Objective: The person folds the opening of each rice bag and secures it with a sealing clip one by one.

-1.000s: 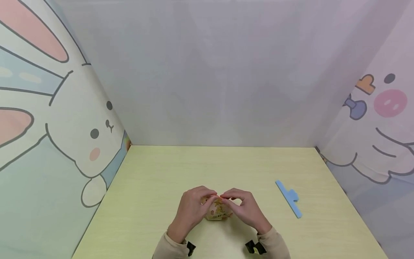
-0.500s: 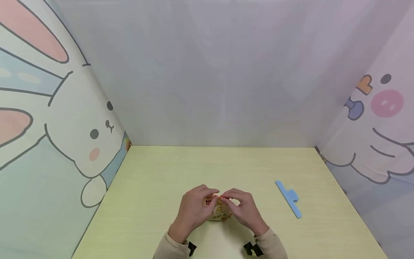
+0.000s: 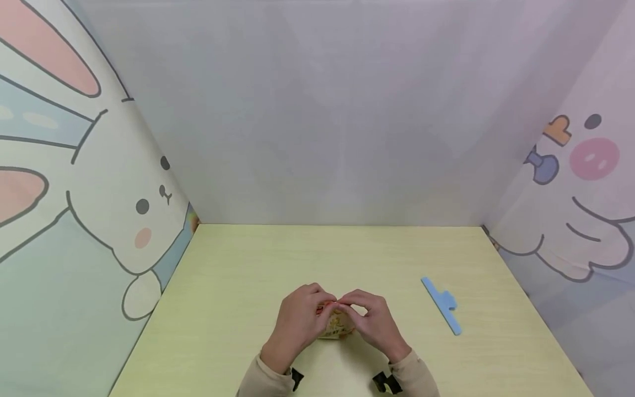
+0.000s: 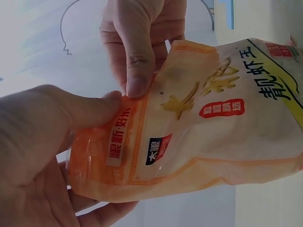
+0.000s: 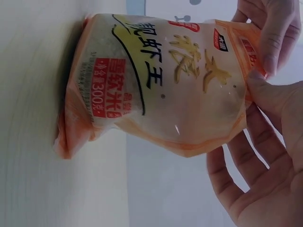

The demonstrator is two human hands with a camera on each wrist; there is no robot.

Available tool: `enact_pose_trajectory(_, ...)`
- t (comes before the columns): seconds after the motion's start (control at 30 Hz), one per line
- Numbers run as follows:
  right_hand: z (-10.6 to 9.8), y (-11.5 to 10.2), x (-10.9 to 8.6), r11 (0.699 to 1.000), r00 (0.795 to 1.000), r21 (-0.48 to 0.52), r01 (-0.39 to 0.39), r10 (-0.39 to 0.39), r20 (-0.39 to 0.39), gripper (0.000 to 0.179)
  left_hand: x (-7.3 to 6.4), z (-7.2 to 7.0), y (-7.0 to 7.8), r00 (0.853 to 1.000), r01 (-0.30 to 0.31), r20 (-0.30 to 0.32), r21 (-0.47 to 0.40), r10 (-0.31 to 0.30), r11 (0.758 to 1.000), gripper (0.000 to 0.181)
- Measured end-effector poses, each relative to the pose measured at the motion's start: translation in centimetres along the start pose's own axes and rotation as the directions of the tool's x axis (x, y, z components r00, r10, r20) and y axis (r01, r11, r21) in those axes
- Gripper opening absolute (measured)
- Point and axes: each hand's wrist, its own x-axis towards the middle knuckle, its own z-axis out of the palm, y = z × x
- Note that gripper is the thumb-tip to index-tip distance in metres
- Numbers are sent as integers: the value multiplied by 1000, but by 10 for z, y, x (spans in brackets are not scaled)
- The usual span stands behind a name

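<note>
A small plastic bag of rice [image 3: 338, 324] with orange edges stands upright on the table in front of me. Its printed front shows in the right wrist view, rice bag [image 5: 142, 75], with its bottom on the tabletop. My left hand [image 3: 299, 321] pinches the orange top edge between thumb and fingers. Close beside it, my right hand [image 3: 375, 321] pinches the same edge, the fingertips of both hands nearly meeting. In the left wrist view the orange top band [image 4: 106, 156] of the bag looks flattened; whether it is sealed I cannot tell.
A light blue bag clip [image 3: 440, 305] lies slanted on the pale yellow table [image 3: 248, 259], to the right of my hands. A grey-white cloth [image 3: 317, 110] hangs behind the table. Cartoon-printed cloths [image 3: 144, 237] stand at both sides.
My left hand has shifted slightly right along the top of the rice bag, bringing its fingertips closer to the right hand. Both hands keep pinching the edge; the clip stays put.
</note>
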Motion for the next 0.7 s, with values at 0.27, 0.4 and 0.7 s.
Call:
enact_pose_trajectory(0.27,-11,3,-3,987,981,28,-160,155,119,13,-2,1,-2,999,-31,-5,19,32,999,9)
enact_pose_trajectory(0.4,-14,7,-5,982,973,4,-189,186,133,12,-2,2,-2,999,-38,-12,25,38,999,9)
enact_pose_trajectory(0.7,-9,13,-7,996,994,-44,-83,86,73,14,-2,4,-2,999,-40,-23,19,41,999,5)
